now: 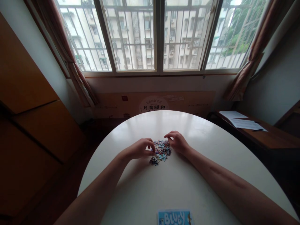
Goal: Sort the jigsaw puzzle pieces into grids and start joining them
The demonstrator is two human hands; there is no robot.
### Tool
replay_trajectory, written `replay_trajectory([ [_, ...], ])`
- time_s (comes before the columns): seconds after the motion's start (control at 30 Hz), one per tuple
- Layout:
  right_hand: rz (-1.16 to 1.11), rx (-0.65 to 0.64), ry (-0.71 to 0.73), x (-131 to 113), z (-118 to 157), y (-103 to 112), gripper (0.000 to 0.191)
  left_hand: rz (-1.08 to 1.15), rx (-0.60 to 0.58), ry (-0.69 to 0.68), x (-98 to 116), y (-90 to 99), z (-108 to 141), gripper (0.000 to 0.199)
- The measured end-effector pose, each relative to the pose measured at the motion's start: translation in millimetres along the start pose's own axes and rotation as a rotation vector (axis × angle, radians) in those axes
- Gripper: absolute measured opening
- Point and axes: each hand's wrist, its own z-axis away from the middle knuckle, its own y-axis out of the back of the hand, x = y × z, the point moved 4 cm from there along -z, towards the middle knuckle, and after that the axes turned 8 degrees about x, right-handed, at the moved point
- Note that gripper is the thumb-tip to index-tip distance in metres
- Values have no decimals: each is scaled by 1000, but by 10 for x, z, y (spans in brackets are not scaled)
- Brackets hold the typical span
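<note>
A heap of small multicoloured jigsaw pieces [161, 150] lies on the white round table [178, 184]. At the heap's left edge is my left hand [140, 148], its index finger and thumb curved so that their tips come together over the pieces. Whatever may be between those tips is too small to make out. My right hand [178, 142] rests at the heap's upper right edge, fingers loosely bent and apart from the thumb, with nothing visible in it. Some pieces are hidden behind the fingers.
Near the table's front edge lies a blue box or card marked "BLUEY" [174, 217], partly cut off by the view. Papers [246, 123] and dark pens lie on a wooden desk [274, 137] at right. A long printed carton [187, 101] stands beneath the barred window.
</note>
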Motion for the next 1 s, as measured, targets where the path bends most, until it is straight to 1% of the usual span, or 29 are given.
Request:
replay_trajectory([
  [0.07, 1, 1, -7, 6, -3, 2, 27, 16, 37, -1, 26, 17, -7, 5],
  [0.1, 2, 1, -10, 9, -5, 5, 27, 0, 75, -5, 46, 20, -12, 4],
  [0.13, 3, 2, -14, 12, -5, 9, 27, -35, 123, -14, 70, 18, -18, 2],
  [0.2, 5, 4, -22, 17, -6, 17, 28, -158, 208, -47, 124, -13, -28, 7],
  [0.23, 6, 5, -26, 19, -6, 20, 28, -230, 228, -69, 151, -42, -32, 9],
  [0.27, 7, 5, -28, 20, -6, 22, 28, -295, 226, -90, 174, -76, -35, 10],
  [0.33, 7, 4, -31, 21, -5, 23, 28, -376, 176, -123, 207, -131, -32, 11],
  [0.43, 1, 1, -29, 21, -6, 17, 29, -390, 98, -123, 243, -102, 3, 13],
  [0.5, -4, 0, -27, 21, -8, 13, 29, -379, 32, -86, 273, -32, 41, 14],
  [0.57, -9, -1, -27, 21, -9, 11, 29, -373, -69, -29, 305, 25, 83, 9],
  [0.63, -15, -3, -27, 20, -9, 11, 29, -380, -170, 37, 329, 48, 116, 7],
  [0.7, -21, -6, -26, 18, -6, 10, 29, -403, -229, 91, 334, 40, 131, 11],
  [0.77, -28, -11, -24, 13, 0, 7, 28, -430, -231, 104, 318, 18, 123, 14],
  [0.87, -45, -38, -11, -8, 11, -4, 28, -463, -166, 59, 253, -20, 89, 14],
  [1.0, -87, -149, 49, -81, 27, -29, 28, -491, -56, 12, 113, -48, 47, 16],
])
